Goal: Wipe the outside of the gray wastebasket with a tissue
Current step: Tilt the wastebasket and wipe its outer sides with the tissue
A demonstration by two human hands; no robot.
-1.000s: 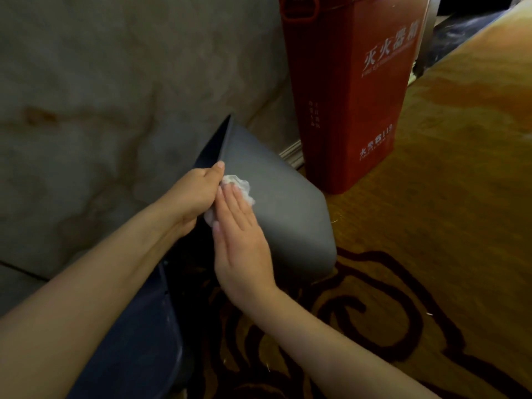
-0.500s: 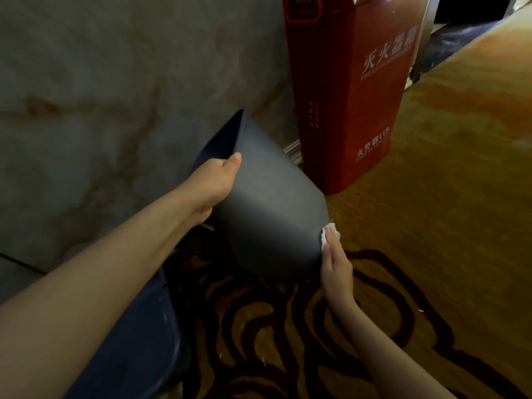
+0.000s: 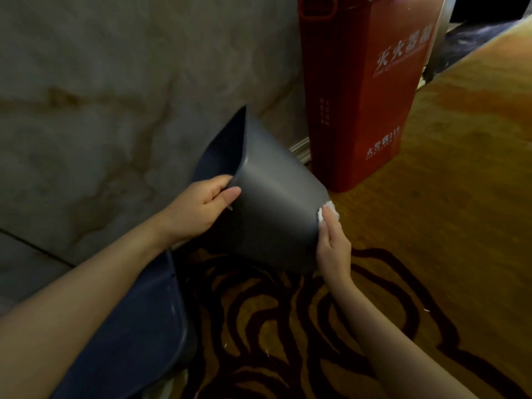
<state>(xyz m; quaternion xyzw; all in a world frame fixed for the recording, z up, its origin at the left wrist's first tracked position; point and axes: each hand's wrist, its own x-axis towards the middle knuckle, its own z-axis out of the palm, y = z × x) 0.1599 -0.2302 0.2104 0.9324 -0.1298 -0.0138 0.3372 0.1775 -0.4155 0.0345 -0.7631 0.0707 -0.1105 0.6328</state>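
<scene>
The gray wastebasket (image 3: 273, 203) is tipped on its side above the carpet, its open mouth turned left toward the wall and its bottom pointing right. My left hand (image 3: 201, 208) grips the rim, thumb on the outside, fingers inside. My right hand (image 3: 334, 243) lies flat against the basket's bottom edge and presses a crumpled white tissue (image 3: 326, 211) there with the fingertips. Most of the tissue is hidden under the fingers.
A tall red fire-extinguisher box (image 3: 362, 90) stands just behind the basket against the marble wall (image 3: 100, 110). A second dark blue-gray bin (image 3: 138, 335) sits at the lower left under my left forearm. Patterned brown-and-gold carpet (image 3: 431, 226) stretches to the right.
My right hand with the tissue slid from the rim beside my left hand down the side to the bottom edge, then a little further up along it. My left hand keeps its hold.
</scene>
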